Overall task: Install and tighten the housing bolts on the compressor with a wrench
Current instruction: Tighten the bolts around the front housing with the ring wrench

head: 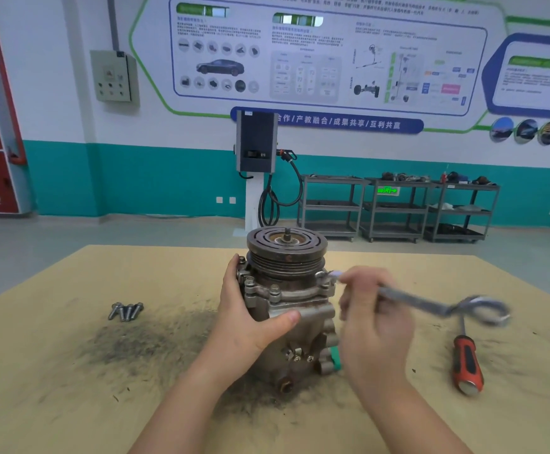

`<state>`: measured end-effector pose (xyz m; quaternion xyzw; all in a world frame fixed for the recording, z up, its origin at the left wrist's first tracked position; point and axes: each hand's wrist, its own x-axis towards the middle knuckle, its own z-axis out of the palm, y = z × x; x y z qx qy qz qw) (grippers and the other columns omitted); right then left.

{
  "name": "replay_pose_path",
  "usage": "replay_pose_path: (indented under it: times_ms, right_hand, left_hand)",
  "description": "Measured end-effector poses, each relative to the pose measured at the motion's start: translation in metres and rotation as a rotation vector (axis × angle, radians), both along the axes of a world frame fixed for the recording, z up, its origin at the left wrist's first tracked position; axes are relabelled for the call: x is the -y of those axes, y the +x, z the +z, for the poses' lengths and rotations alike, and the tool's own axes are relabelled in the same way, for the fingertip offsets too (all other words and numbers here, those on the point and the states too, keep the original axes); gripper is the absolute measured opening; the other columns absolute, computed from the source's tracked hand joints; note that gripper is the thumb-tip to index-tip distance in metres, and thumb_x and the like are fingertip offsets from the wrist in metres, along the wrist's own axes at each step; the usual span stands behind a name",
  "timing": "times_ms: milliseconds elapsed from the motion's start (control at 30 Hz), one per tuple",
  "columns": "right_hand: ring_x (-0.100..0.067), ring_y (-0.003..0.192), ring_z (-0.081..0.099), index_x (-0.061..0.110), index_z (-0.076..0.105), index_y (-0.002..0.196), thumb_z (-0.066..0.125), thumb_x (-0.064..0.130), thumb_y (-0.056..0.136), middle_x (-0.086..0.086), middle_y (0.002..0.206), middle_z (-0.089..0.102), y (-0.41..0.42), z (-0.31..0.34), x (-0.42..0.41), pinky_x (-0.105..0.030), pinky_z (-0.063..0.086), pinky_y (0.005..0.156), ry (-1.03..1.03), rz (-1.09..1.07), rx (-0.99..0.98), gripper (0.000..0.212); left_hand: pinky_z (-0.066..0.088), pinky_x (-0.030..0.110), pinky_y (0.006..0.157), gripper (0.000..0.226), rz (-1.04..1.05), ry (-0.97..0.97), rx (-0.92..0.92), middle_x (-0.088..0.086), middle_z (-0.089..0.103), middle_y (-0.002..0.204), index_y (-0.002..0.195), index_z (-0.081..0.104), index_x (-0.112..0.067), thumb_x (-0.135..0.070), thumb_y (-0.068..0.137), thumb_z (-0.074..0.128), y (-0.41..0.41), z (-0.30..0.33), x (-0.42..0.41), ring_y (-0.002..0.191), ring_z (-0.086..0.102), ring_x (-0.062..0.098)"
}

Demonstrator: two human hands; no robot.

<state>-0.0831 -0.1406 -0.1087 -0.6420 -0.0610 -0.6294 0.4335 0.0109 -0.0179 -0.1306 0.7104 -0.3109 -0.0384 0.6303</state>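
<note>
A grey metal compressor point(294, 309) stands upright in the middle of the table, its grooved pulley point(286, 253) on top. Bolts point(250, 283) sit in its upper housing flange. My left hand point(250, 317) grips the compressor's left side, thumb across the front. My right hand point(373, 317) holds a silver wrench point(430, 304), blurred by motion. The wrench's near end lies at a bolt on the flange's right side point(327, 275); its ring end points right. Several loose bolts point(126, 311) lie together on the table to the left.
A red-and-black-handled screwdriver point(466, 365) lies on the table at the right. The tan table top point(70, 371) carries dark metal dust around the compressor. Beyond the table are a charging post point(255, 142) and grey shelving carts point(398, 208).
</note>
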Motion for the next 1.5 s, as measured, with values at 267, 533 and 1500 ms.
replay_pose_path:
  times_ms: [267,533,1500]
  right_hand:
    - [-0.01,0.037,0.035,0.01,0.05,0.073,0.04,0.023,0.104,0.002,0.047,0.042,0.0,0.022,0.032,-0.018,0.027,0.038,0.817,0.506,-0.074,0.035]
    - [-0.01,0.038,0.03,0.012,0.049,0.071,0.041,0.021,0.1,0.0,0.05,0.037,-0.003,0.025,0.048,-0.019,0.024,0.034,0.925,0.761,-0.246,0.032]
    - [-0.012,0.037,0.028,0.01,0.046,0.064,0.039,0.016,0.098,-0.001,0.046,0.033,-0.002,0.026,0.039,-0.02,0.021,0.037,0.828,0.616,-0.208,0.035]
  left_hand:
    - [0.031,0.035,0.116,0.118,-0.006,0.005,0.007,-0.017,0.033,0.152,0.14,0.004,-0.062,-0.067,0.049,0.079,0.002,0.0,0.001,0.136,0.039,0.006]
    - [0.03,0.035,0.116,0.117,-0.005,0.004,0.007,-0.017,0.03,0.153,0.139,0.003,-0.064,-0.065,0.051,0.08,0.001,-0.001,0.001,0.137,0.037,0.008]
    - [0.031,0.033,0.115,0.123,-0.008,0.008,0.004,-0.016,0.032,0.153,0.144,0.002,-0.057,-0.065,0.049,0.078,0.0,0.002,0.0,0.136,0.039,0.007]
